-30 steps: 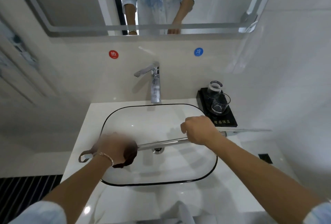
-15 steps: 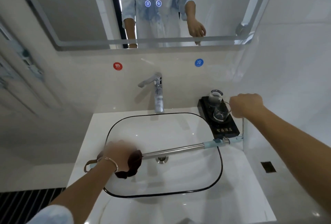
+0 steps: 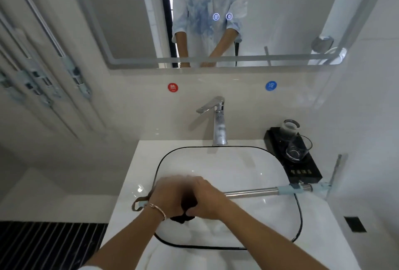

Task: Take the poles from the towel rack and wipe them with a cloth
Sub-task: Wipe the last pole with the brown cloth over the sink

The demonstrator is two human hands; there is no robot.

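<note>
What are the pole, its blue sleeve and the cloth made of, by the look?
Pole: metal, probably stainless steel; grey satin sheen with a bright streak along it. Blue sleeve: likely plastic; flat pale colour, no glint. Cloth: dark soft fabric, crumpled and drooping under the pole; weave too blurred to tell.

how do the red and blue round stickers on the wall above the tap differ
Colour: the red sticker is red, the blue sticker is blue.
Side: the red sticker sits left of the faucet, the blue sticker right of it.
Marking: the white character on the red sticker is not the same as the one on the blue sticker.
Shared: both are round, look alike in size, and sit level on the wall below the mirror.
</note>
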